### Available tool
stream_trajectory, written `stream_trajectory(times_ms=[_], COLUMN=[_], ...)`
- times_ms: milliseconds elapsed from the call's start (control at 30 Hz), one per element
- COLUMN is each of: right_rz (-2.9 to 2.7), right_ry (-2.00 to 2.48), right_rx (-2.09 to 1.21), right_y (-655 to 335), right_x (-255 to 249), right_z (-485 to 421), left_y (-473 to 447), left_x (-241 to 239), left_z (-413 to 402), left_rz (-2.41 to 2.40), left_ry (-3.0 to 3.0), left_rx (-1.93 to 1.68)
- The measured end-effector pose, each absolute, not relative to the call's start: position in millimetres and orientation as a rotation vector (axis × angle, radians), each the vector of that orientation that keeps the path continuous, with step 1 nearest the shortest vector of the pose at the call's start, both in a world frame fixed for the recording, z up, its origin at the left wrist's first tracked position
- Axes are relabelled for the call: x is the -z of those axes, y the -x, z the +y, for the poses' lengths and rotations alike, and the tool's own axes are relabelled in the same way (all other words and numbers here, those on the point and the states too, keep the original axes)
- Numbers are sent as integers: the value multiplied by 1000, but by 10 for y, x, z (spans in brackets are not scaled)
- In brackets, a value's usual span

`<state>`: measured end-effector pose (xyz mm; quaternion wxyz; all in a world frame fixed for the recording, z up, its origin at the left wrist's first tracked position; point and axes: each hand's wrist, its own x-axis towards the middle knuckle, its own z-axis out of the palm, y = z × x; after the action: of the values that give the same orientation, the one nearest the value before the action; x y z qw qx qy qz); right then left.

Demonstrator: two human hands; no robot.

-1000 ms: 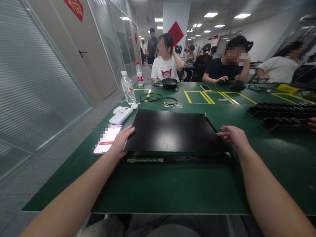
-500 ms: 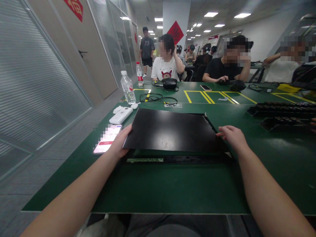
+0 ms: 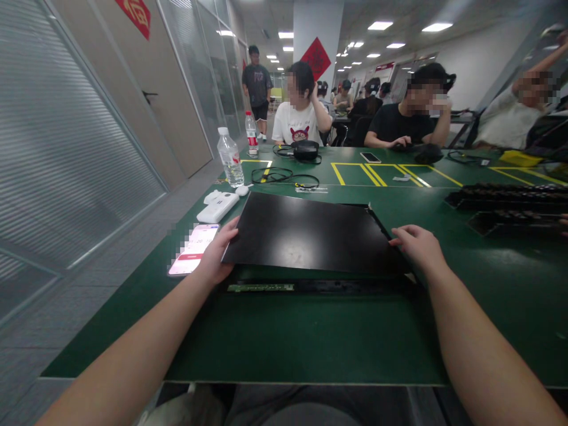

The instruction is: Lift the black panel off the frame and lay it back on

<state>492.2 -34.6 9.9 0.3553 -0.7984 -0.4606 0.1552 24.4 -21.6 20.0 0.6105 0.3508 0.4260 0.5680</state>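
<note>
A glossy black screen panel (image 3: 306,234) lies tilted in front of me, its left side raised. My left hand (image 3: 220,251) is closed on its left edge, fingers partly hidden beneath. At the right edge, my right hand (image 3: 416,244) has its thumb and fingertips pinched against the panel's border; the exact hold is hard to make out. Below the panel's near edge runs a dark strip with a narrow green circuit board (image 3: 261,288). Part of a dark backing shows behind the panel's far right corner.
Left of the panel lie a lit phone (image 3: 195,251) and a white device (image 3: 217,207). Beyond stand a water bottle (image 3: 230,158) and a red-labelled bottle (image 3: 251,133). A black cable (image 3: 284,176) coils behind the panel. Dark long parts (image 3: 510,198) lie right. People sit across the table.
My left hand and the panel's left side have risen slightly. My right hand has hardly moved. In the background a walking person has come nearer, and a person at far right has raised an arm.
</note>
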Motion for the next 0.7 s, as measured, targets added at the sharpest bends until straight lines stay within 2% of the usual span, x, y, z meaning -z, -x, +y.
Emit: stream_trajectory(times_ms=[700], right_rz=[-1329], right_ry=[2137], right_rx=[-246], right_y=[-4921], right_x=[-80], right_z=[-348], left_y=[-314], left_x=[-228], left_z=[-228], left_rz=[1143], left_ry=[-758], left_rx=[-1338])
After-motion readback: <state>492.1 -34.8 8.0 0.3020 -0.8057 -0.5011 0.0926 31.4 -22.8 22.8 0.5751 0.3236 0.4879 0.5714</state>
